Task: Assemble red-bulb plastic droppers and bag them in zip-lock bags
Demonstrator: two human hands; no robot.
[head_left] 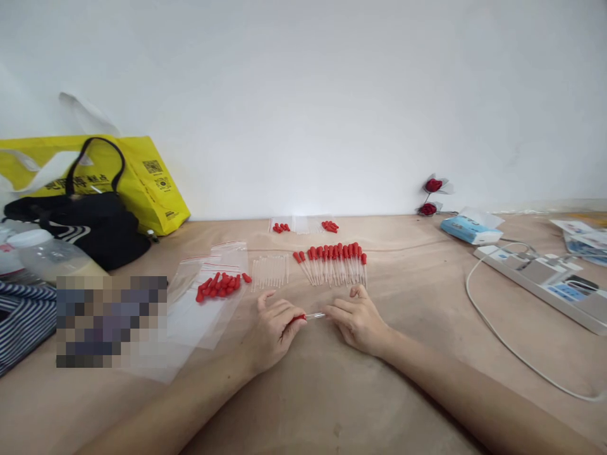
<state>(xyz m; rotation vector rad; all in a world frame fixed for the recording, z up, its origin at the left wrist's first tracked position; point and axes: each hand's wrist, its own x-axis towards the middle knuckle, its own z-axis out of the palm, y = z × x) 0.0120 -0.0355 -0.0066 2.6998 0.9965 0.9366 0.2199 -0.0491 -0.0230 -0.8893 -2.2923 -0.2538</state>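
My left hand pinches a red rubber dropper bulb between thumb and fingers. From that bulb a clear glass dropper tube runs across to my right hand, whose fingertips are closed on its other end. Just beyond my hands lies a row of droppers with red bulbs, tubes pointing toward me. Left of that row are several bare glass tubes side by side. A pile of loose red bulbs rests on clear zip bags farther left.
More red bulbs lie in small bags by the wall. On the right are a tissue pack, a power strip and a looping white cable. A yellow bag, a black bag and a bottle stand at left.
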